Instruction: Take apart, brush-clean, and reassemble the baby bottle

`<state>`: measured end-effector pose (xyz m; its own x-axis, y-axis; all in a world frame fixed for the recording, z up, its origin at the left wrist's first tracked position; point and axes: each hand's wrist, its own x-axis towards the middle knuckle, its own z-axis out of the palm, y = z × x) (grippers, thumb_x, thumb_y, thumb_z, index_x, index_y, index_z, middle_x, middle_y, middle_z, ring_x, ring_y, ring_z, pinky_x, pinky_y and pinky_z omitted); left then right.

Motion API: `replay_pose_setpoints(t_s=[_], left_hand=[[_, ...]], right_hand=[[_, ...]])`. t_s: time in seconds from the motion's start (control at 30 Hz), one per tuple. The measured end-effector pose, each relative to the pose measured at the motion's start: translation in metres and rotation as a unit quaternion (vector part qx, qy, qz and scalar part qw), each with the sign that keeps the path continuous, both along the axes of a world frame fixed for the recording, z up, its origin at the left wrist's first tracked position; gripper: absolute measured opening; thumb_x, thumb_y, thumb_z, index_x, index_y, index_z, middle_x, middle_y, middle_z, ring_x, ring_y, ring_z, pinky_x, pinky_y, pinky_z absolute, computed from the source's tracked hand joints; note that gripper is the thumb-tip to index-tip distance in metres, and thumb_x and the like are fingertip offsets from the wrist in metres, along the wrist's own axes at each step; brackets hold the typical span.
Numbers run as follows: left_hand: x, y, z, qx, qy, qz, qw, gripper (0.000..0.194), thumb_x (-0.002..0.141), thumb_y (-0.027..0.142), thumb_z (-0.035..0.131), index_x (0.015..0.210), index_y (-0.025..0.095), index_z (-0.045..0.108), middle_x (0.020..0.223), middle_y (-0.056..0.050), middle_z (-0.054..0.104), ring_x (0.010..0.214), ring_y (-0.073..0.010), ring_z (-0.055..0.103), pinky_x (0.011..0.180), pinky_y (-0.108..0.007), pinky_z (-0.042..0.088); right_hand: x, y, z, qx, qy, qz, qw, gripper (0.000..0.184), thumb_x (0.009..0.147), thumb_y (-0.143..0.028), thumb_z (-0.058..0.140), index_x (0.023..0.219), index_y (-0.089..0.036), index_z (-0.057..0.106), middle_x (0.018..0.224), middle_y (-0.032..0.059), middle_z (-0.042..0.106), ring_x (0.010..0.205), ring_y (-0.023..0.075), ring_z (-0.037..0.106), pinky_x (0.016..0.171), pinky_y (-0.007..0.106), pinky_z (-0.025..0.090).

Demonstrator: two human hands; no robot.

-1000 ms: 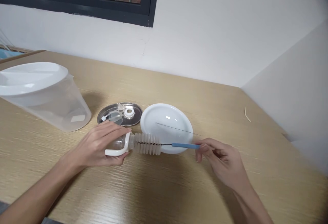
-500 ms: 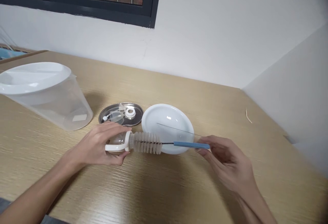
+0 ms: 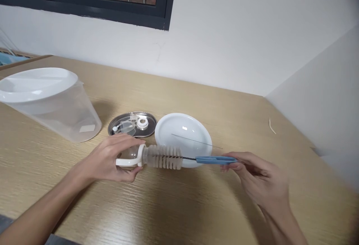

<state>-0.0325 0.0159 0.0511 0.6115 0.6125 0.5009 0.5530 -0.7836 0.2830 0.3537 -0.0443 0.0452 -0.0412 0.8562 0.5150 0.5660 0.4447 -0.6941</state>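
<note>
Left hand [image 3: 112,159]: fingers grip the bottle [image 3: 131,153], neck [image 3: 144,155] just beyond them;
Right hand [image 3: 263,181]: fingertips pinch the brush [image 3: 172,158] by its handle [image 3: 214,159]; bristles [image 3: 164,151] between both hands;
Brush angle: straight looks best

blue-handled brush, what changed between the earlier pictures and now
The brush has shifted right, a little farther out of the bottle, with the right hand. Nothing was taken up or let go. The left hand still holds the bottle; bowl and tray stayed put.
</note>
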Motion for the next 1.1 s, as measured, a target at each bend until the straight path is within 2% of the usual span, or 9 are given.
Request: replay_pose_setpoints(t_s=[0.17,0.3,0.4,0.5,0.6,0.7,0.9,1.0,1.1], left_hand=[[0.0,0.003,-0.002,0.029,0.009,-0.027,0.999,0.049,0.075,0.029,0.075,0.121,0.021,0.062,0.104,-0.006,0.077,0.091,-0.0207,0.074,0.083,-0.033,0.057],[0.002,0.002,-0.002,0.038,0.003,-0.044,0.998,0.051,0.077,0.028,0.074,0.124,0.02,0.059,0.106,-0.007,0.076,0.093,-0.0211,0.072,0.082,-0.034,0.057],[0.003,0.0,-0.001,0.04,0.001,-0.055,0.998,0.054,0.077,0.026,0.074,0.127,0.02,0.058,0.108,-0.008,0.075,0.094,-0.0213,0.072,0.081,-0.034,0.057],[0.004,0.0,0.0,0.04,0.001,-0.046,0.998,0.053,0.076,0.027,0.074,0.126,0.021,0.059,0.106,-0.007,0.075,0.093,-0.0213,0.072,0.081,-0.034,0.057],[0.003,-0.001,0.0,0.034,0.002,-0.027,0.999,0.049,0.076,0.03,0.074,0.122,0.021,0.061,0.105,-0.006,0.076,0.092,-0.0209,0.073,0.082,-0.034,0.058],[0.002,0.0,0.0,0.037,0.006,-0.012,0.999,0.048,0.076,0.031,0.074,0.121,0.022,0.061,0.105,-0.006,0.076,0.092,-0.021,0.073,0.083,-0.034,0.058],[0.001,0.001,-0.001,0.04,0.014,-0.029,0.999,0.051,0.078,0.028,0.073,0.126,0.021,0.057,0.106,-0.007,0.075,0.093,-0.0213,0.072,0.082,-0.034,0.058],[0.0,0.0,0.0,0.055,0.013,-0.031,0.998,0.056,0.078,0.026,0.073,0.131,0.022,0.053,0.108,-0.008,0.075,0.093,-0.022,0.072,0.082,-0.036,0.057],[-0.001,0.0,0.0,0.065,0.027,-0.034,0.997,0.059,0.079,0.027,0.073,0.134,0.022,0.051,0.109,-0.009,0.075,0.094,-0.0226,0.071,0.083,-0.037,0.057]], right_hand=[[-0.011,0.006,-0.001,-0.087,0.01,0.028,0.996,0.026,0.097,-0.035,0.059,0.079,-0.02,0.071,0.054,-0.0004,0.065,0.045,0.0114,0.06,0.045,0.02,0.049],[-0.018,0.004,0.001,-0.118,-0.018,-0.009,0.993,0.051,0.099,-0.044,0.052,0.056,-0.018,0.057,0.043,-0.0006,0.052,0.037,0.0075,0.045,0.037,0.019,0.034],[-0.019,0.0,0.006,-0.123,-0.015,-0.039,0.992,0.058,0.1,-0.047,0.049,0.05,-0.018,0.049,0.04,-0.0021,0.043,0.035,0.006,0.036,0.035,0.019,0.028],[-0.015,-0.001,0.008,-0.132,-0.024,-0.018,0.991,0.055,0.1,-0.045,0.051,0.052,-0.018,0.053,0.042,-0.0016,0.046,0.037,0.007,0.042,0.037,0.018,0.034],[-0.008,0.002,0.006,-0.109,-0.008,0.035,0.993,0.018,0.092,-0.038,0.066,0.089,-0.021,0.072,0.072,0.0026,0.071,0.063,0.0135,0.067,0.058,0.02,0.055],[-0.006,0.005,0.0,-0.065,0.025,0.059,0.996,0.027,0.085,-0.027,0.075,0.112,-0.028,0.07,0.096,0.0032,0.076,0.084,0.0158,0.073,0.074,0.023,0.061],[-0.009,0.006,0.001,-0.085,0.027,0.05,0.995,0.017,0.085,-0.029,0.075,0.102,-0.025,0.075,0.087,0.0041,0.078,0.07,0.0159,0.074,0.065,0.021,0.062],[-0.014,0.006,0.006,-0.123,0.01,0.06,0.991,0.018,0.092,-0.036,0.066,0.094,-0.022,0.075,0.069,0.0028,0.075,0.057,0.0149,0.07,0.053,0.021,0.058],[-0.02,0.005,0.01,-0.152,-0.031,0.055,0.986,0.045,0.1,-0.041,0.05,0.065,-0.02,0.067,0.05,0.0015,0.063,0.042,0.0107,0.057,0.04,0.018,0.045]])
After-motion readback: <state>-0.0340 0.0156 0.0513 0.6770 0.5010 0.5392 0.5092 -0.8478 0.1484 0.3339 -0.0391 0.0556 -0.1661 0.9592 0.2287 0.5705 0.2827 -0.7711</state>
